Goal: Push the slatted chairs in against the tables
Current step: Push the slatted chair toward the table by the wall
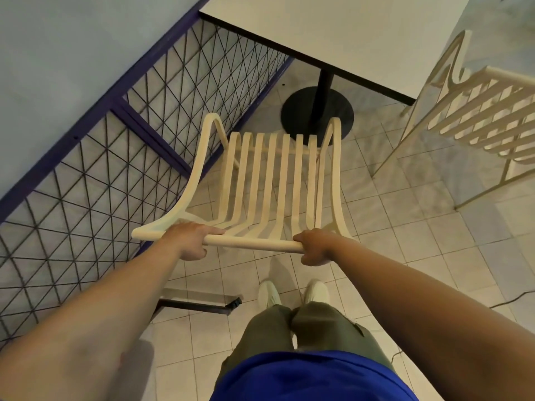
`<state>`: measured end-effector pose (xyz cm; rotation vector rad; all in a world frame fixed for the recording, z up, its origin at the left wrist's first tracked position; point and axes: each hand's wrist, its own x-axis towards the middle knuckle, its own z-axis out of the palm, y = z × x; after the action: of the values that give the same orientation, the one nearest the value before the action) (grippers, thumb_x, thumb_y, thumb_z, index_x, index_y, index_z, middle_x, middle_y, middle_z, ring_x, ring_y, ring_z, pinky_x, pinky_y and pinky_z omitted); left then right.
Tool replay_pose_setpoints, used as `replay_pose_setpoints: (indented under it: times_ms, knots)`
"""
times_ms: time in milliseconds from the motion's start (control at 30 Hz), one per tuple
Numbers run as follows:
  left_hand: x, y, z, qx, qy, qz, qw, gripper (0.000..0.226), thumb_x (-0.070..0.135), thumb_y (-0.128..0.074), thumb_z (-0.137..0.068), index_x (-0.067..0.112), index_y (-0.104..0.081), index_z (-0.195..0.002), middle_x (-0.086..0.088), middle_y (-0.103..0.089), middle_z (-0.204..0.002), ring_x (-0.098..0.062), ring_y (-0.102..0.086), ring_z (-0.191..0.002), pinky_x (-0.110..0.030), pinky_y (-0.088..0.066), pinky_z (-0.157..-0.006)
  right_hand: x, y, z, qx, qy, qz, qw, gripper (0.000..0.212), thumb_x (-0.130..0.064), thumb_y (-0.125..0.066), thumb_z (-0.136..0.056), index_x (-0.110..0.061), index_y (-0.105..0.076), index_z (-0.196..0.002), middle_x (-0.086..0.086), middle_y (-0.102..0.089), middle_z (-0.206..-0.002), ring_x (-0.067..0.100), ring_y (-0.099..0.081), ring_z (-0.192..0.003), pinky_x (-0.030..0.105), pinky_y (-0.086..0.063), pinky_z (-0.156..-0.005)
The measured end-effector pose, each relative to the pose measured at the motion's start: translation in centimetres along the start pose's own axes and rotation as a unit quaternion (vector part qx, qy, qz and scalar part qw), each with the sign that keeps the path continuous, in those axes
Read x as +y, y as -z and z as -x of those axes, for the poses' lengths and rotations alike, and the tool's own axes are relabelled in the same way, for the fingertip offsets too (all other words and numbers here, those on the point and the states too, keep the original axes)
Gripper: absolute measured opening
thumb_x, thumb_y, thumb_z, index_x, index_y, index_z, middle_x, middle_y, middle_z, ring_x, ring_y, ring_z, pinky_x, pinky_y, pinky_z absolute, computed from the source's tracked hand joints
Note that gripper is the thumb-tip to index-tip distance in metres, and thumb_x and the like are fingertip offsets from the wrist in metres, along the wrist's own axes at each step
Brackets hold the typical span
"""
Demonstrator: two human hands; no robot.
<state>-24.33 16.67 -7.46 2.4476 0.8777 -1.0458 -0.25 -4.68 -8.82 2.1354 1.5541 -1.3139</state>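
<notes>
A cream slatted chair (272,175) stands on the tiled floor right in front of me, its seat facing a white table (333,33) with a black edge. My left hand (192,240) grips the chair's top back rail near its left end. My right hand (314,246) grips the same rail near its right end. The front of the seat reaches the table's round black base (301,111) and sits short of the tabletop's near edge.
A second cream slatted chair (477,111) stands at the right, beside the table. A purple-framed wire mesh fence (115,134) runs along the left, close to the chair's left arm. A black bar foot (199,306) lies on the floor by my feet.
</notes>
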Motion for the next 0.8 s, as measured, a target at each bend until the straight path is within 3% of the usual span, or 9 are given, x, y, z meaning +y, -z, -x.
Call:
replay_pose_setpoints:
  times_ms: [167,367,567,733,800]
  knots:
    - [-0.3,-0.1,-0.6,0.004,0.007,0.012,1.000,0.081,0.009,-0.053,-0.091,0.071,-0.032,-0.138,0.007,-0.057,-0.133,-0.017,-0.058,-0.103,-0.037,-0.052,-0.083,0.3,0.4,-0.3,0.001,0.012,0.003,1.000,0.040,-0.020,-0.066,-0.084,-0.021,-0.057,-0.123,0.001,-0.062,-0.104,0.020,-0.060,-0.091,0.034,-0.050,-0.083]
    - [-0.3,-0.3,-0.4,0.008,-0.008,-0.031,0.999,0.086,0.000,-0.050,-0.093,0.064,-0.028,-0.145,0.004,-0.053,-0.123,-0.017,-0.054,-0.094,-0.034,-0.048,-0.077,-0.5,0.1,-0.6,-0.012,-0.005,0.021,1.000,0.046,-0.007,-0.065,-0.083,-0.019,-0.056,-0.126,-0.001,-0.057,-0.100,0.019,-0.058,-0.091,0.032,-0.049,-0.083]
    - [-2.2,1.0,-0.9,0.002,-0.031,-0.052,0.998,0.086,-0.002,-0.050,-0.094,0.063,-0.028,-0.145,0.002,-0.055,-0.121,-0.018,-0.055,-0.096,-0.035,-0.049,-0.082,-2.5,-0.3,-0.9,0.006,-0.022,0.015,1.000,0.045,-0.008,-0.064,-0.085,-0.020,-0.055,-0.127,0.000,-0.058,-0.102,0.018,-0.058,-0.093,0.033,-0.050,-0.086]
    - [-5.5,2.8,-2.0,-0.012,-0.050,-0.081,0.995,0.085,0.000,-0.043,-0.096,0.068,-0.027,-0.143,0.000,-0.051,-0.136,-0.023,-0.055,-0.112,-0.038,-0.050,-0.088,-5.2,-0.7,-2.2,0.013,-0.039,-0.028,0.999,0.044,-0.010,-0.065,-0.085,-0.019,-0.055,-0.127,0.004,-0.061,-0.107,0.022,-0.060,-0.095,0.037,-0.052,-0.089]
    - [-6.3,3.7,-2.5,-0.015,-0.054,-0.093,0.994,0.084,-0.001,-0.043,-0.096,0.067,-0.027,-0.143,0.001,-0.050,-0.133,-0.019,-0.052,-0.099,-0.034,-0.048,-0.081,-6.2,-0.8,-2.7,0.017,-0.042,-0.042,0.998,0.042,-0.010,-0.064,-0.085,-0.019,-0.055,-0.126,0.004,-0.060,-0.106,0.022,-0.059,-0.093,0.036,-0.052,-0.086]
